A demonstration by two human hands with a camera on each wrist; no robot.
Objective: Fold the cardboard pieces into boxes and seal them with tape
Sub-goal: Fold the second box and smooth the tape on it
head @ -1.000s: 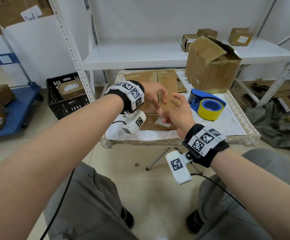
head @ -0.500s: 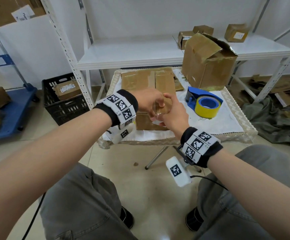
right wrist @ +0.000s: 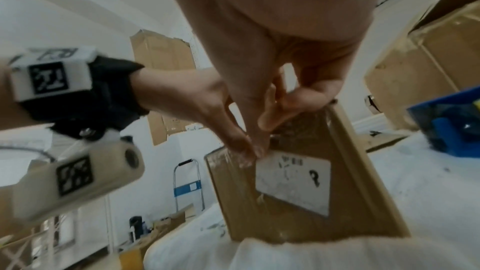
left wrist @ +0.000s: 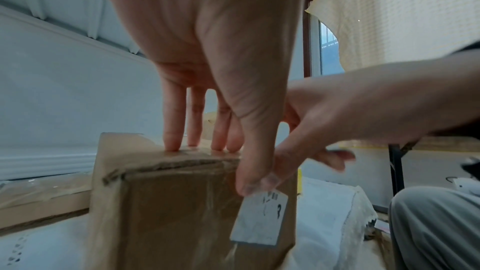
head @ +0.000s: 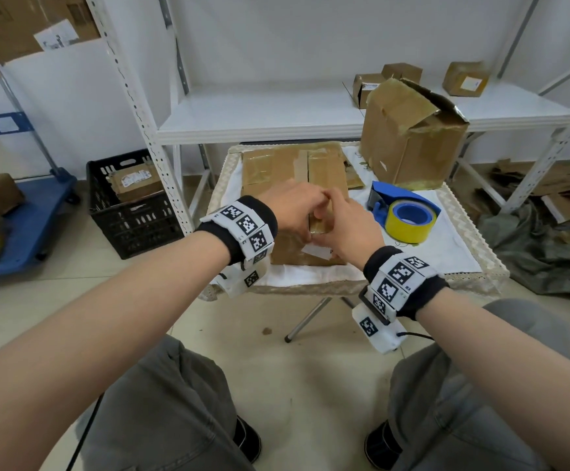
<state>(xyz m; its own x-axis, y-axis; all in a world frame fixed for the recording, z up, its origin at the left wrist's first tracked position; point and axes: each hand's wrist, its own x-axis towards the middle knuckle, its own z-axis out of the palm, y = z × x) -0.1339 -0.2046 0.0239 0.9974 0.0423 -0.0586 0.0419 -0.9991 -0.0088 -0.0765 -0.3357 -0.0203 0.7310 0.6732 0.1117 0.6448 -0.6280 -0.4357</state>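
A small brown box [head: 288, 254] with a white label [head: 317, 252] stands on the table's white cloth. My left hand [head: 297, 209] presses its straight fingers [left wrist: 172, 143] on the top of the small box [left wrist: 168, 202], thumb down on the front face by the label [left wrist: 259, 219]. My right hand [head: 348, 226] sits close beside it, thumb [right wrist: 255, 147] on the front of the box [right wrist: 285, 223] and curled fingers on the top edge, pinching that edge. Shiny tape covers the box top. A yellow tape roll in a blue dispenser [head: 404, 214] lies to the right.
Flattened cardboard [head: 276, 164] lies behind the box, and a large open carton [head: 409, 141] stands at the back right. The folding table's lace rim [head: 463, 278] is near my knees. A white shelf [head: 259, 110], a black crate [head: 134, 212] and floor scraps [head: 548, 185] surround it.
Both hands have dropped from just above the box down onto its top and front edge, closing together. The view has shifted slightly nearer.
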